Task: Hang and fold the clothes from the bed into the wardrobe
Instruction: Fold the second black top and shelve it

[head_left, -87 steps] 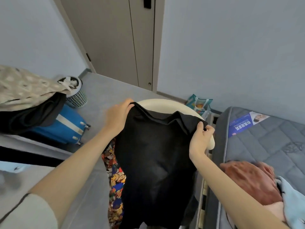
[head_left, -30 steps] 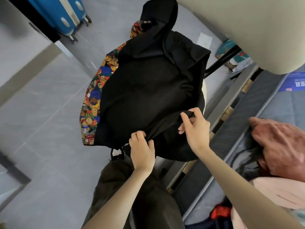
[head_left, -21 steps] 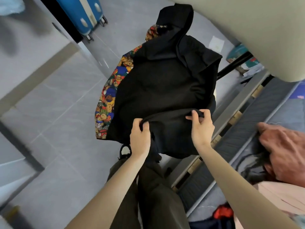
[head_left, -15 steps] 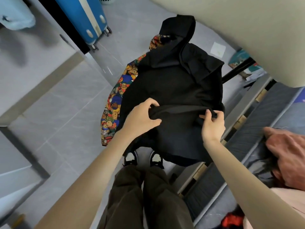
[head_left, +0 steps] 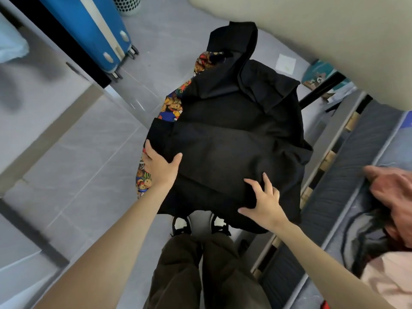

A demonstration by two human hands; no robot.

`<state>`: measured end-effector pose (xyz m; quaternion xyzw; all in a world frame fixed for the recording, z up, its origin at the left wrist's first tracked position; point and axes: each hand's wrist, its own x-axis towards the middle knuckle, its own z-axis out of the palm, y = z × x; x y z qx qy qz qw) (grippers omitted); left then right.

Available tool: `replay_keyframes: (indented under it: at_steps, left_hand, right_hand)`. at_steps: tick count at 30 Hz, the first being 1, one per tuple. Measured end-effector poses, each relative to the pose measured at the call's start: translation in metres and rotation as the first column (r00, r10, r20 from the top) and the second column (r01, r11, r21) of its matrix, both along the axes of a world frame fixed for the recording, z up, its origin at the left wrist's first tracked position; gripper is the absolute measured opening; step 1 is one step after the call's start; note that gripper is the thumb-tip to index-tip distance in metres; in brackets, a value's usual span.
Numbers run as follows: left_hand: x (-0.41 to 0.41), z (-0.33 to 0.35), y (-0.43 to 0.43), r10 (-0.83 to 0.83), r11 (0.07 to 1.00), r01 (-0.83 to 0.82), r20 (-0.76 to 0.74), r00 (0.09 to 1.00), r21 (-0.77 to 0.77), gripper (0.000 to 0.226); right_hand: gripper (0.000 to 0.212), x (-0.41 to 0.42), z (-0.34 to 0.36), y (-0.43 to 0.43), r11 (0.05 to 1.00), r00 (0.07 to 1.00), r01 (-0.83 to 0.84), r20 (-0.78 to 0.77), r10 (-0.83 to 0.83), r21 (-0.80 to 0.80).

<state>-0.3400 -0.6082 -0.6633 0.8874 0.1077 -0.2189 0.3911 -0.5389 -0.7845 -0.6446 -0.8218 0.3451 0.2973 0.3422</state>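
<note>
Currently, black garment (head_left: 223, 152) lying folded over bear-print cloth (head_left: 171, 105) beside the bed (head_left: 334, 188), left hand (head_left: 160, 167) gripping its left edge, thumb on top, right hand (head_left: 265, 201) pressing down, fingers spread straight.

Grey tiles with pale grout lines cover the floor (head_left: 89, 157), lit evenly with soft shadows. At 11 o'clock a blue suitcase (head_left: 93, 30) stands on its wheels, with a perforated bin (head_left: 127, 4) just beyond it. A grey panel (head_left: 40, 103) fills 9 to 10 o'clock. A cream curved surface (head_left: 312, 30) spans 1 o'clock, with a black bar (head_left: 321, 90) below it and a paper slip (head_left: 285, 64) and teal packet (head_left: 316, 76) on the floor nearby. From 3 to 5 o'clock a slatted bed frame (head_left: 334, 134) carries a grey mattress (head_left: 347, 175).
</note>
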Motion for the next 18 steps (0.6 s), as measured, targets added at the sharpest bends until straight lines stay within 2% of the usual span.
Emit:
replay_keyframes:
  at_steps: [3, 6, 9, 13, 18]
  left_hand:
    - [0.011, -0.004, 0.004, 0.134, 0.977, -0.13, 0.013, 0.991, -0.17, 0.076]
    - [0.019, -0.002, 0.005, 0.129, 0.951, -0.124, 0.001, 0.992, -0.285, 0.07]
    - [0.016, 0.005, 0.007, 0.066, 0.956, -0.022, 0.14, 0.988, -0.293, 0.073]
    - [-0.011, 0.013, 0.027, 0.025, 0.954, 0.044, 0.225, 0.974, -0.296, 0.072]
    - [-0.054, 0.011, 0.065, 0.029, 0.977, 0.027, 0.254, 0.967, -0.213, 0.057]
  right_hand:
    - [0.095, 0.0, -0.004, 0.004, 0.982, 0.986, -0.152, -0.085, 0.143, -0.116]
    - [0.082, 0.0, -0.005, 0.003, 0.925, 0.979, -0.203, -0.041, 0.2, -0.322]
    - [0.064, 0.001, -0.002, -0.002, 0.898, 0.983, -0.162, 0.016, 0.185, -0.409]
    - [0.051, -0.006, 0.007, -0.002, 0.808, 0.973, -0.162, 0.044, 0.227, -0.567]
    - [0.055, -0.03, 0.012, 0.008, 0.794, 0.965, -0.197, 0.031, 0.262, -0.574]
